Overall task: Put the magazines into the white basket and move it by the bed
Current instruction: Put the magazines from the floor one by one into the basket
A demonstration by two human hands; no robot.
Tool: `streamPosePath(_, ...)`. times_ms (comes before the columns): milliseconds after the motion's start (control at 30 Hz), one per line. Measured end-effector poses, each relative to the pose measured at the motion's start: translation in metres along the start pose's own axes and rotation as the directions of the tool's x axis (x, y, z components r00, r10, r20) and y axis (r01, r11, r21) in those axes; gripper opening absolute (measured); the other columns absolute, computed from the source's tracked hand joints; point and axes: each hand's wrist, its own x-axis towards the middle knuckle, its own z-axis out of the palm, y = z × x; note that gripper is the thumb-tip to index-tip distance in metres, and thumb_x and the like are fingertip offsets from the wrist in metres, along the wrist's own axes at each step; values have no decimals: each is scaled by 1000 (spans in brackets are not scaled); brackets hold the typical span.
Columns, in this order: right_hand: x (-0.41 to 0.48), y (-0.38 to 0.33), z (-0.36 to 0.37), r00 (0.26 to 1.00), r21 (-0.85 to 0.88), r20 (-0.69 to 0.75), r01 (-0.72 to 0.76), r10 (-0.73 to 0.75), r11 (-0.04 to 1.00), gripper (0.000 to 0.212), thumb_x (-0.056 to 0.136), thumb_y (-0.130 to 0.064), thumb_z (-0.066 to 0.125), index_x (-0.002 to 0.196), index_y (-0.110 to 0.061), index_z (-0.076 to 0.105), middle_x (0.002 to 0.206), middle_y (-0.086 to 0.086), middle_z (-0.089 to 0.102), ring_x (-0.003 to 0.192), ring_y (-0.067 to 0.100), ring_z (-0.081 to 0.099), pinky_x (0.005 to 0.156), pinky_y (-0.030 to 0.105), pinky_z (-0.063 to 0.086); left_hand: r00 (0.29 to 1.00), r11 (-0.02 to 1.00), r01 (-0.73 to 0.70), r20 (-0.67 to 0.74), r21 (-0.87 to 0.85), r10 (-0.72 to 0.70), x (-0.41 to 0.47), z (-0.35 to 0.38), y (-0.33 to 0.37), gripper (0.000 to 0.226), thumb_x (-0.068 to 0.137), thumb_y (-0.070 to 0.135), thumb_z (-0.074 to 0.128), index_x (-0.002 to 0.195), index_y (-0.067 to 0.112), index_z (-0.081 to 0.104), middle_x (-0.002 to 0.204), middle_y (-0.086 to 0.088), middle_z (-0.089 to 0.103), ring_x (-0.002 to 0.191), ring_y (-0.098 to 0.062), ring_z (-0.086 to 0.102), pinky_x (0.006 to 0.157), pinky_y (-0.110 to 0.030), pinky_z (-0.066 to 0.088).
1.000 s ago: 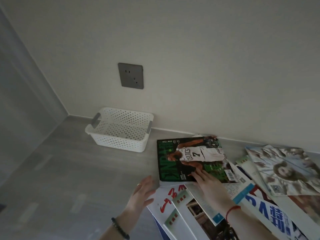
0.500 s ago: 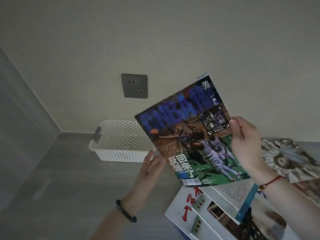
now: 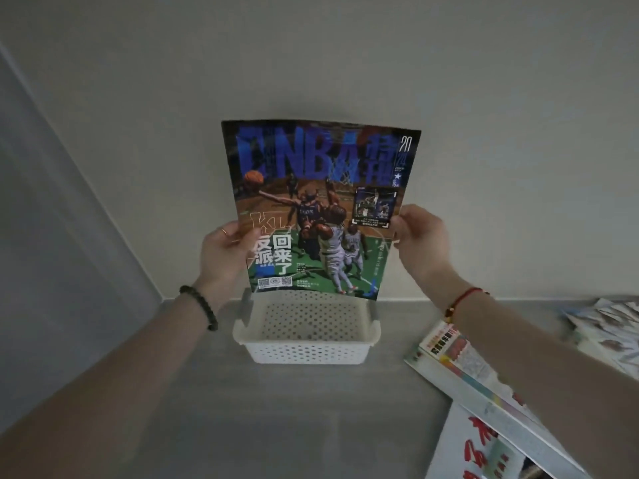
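A basketball magazine [image 3: 318, 209] with a blue title stands upright in the air, cover facing me. My left hand [image 3: 224, 257] grips its left edge and my right hand [image 3: 420, 240] pinches its right edge. Directly below its bottom edge sits the white perforated basket [image 3: 307, 347] on the grey floor by the wall; nothing shows inside it. The magazine hides the basket's far rim.
More magazines lie spread on the floor at the right: a white one with red characters [image 3: 484, 444], a colourful one [image 3: 460, 361] and several paler ones [image 3: 608, 326] near the wall. A grey panel [image 3: 52, 236] rises on the left.
The magazine has swung from tilted at the right to upright over the basket. My left hand, open beside it before, now grips its left edge. The view has shifted left.
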Motion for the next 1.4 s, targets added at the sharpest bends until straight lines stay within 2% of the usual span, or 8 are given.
streamPosePath(200, 19, 46, 46, 979, -12, -38, -202, 202, 979, 37, 85, -3, 51, 59, -29, 57, 66, 2, 61, 73, 29, 59, 74, 54, 52, 1000, 981, 20, 9, 191, -22, 45, -1, -62, 14, 75, 12, 70, 87, 7, 71, 59, 13, 63, 41, 9, 56, 43, -2, 39)
streamPosePath(333, 18, 75, 64, 964, -39, -38, -266, 265, 963, 30, 84, -4, 52, 66, -26, 61, 67, 1, 63, 77, 32, 63, 74, 53, 53, 997, 968, 79, -15, 239, -78, 53, 3, -99, 11, 69, 13, 75, 62, 18, 68, 44, 21, 60, 45, 9, 56, 49, -1, 40)
streamPosePath(467, 9, 98, 76, 950, -34, -29, -312, 311, 950, 19, 86, -10, 54, 76, -21, 67, 76, 1, 68, 78, 24, 64, 76, 46, 54, 986, 957, 169, -46, 238, -162, 51, 4, -124, 8, 72, 24, 73, 72, 17, 68, 72, 3, 67, 65, -6, 60, 57, -14, 42)
streamPosePath(667, -2, 117, 80, 964, -195, 65, -239, 256, 951, 15, 81, -2, 58, 84, -14, 67, 75, -4, 64, 67, 8, 56, 55, 2, 35, 994, 953, 108, -40, 282, -101, 54, 12, -129, 6, 83, 20, 61, 81, 15, 63, 75, 4, 62, 64, 3, 54, 51, -7, 39)
streamPosePath(967, 3, 122, 60, 942, -192, -80, -336, 327, 922, 9, 78, -8, 65, 82, -13, 71, 71, -4, 63, 63, 5, 56, 60, 18, 38, 983, 964, 182, -50, 196, -175, 49, 30, -131, 22, 78, 23, 67, 94, 8, 63, 97, -9, 67, 85, -21, 63, 82, -30, 48)
streamPosePath(1100, 3, 123, 55, 932, -188, -95, -361, 349, 914, 9, 79, -14, 66, 86, -12, 71, 73, -3, 64, 62, 2, 55, 64, 18, 39, 986, 957, 166, -35, 237, -162, 48, 35, -125, 27, 79, 23, 67, 99, 6, 64, 95, -8, 67, 77, -13, 59, 67, -16, 41)
streamPosePath(1300, -6, 114, 31, 929, -204, 12, -360, 370, 910, 22, 82, -16, 62, 104, -14, 64, 88, -1, 64, 75, 10, 58, 59, 8, 42, 982, 949, 184, -84, 255, -167, 27, 31, -116, 40, 80, 26, 65, 113, 7, 55, 117, -9, 60, 108, -26, 55, 87, -31, 41)
streamPosePath(1400, -29, 119, -14, 934, -301, 93, -303, 344, 904, 30, 81, -9, 62, 111, -14, 60, 102, 2, 63, 87, 13, 59, 77, 20, 47, 990, 967, 98, -118, 235, -72, 3, 28, -102, 41, 80, 28, 63, 115, 10, 51, 115, -4, 54, 104, -19, 49, 87, -31, 40)
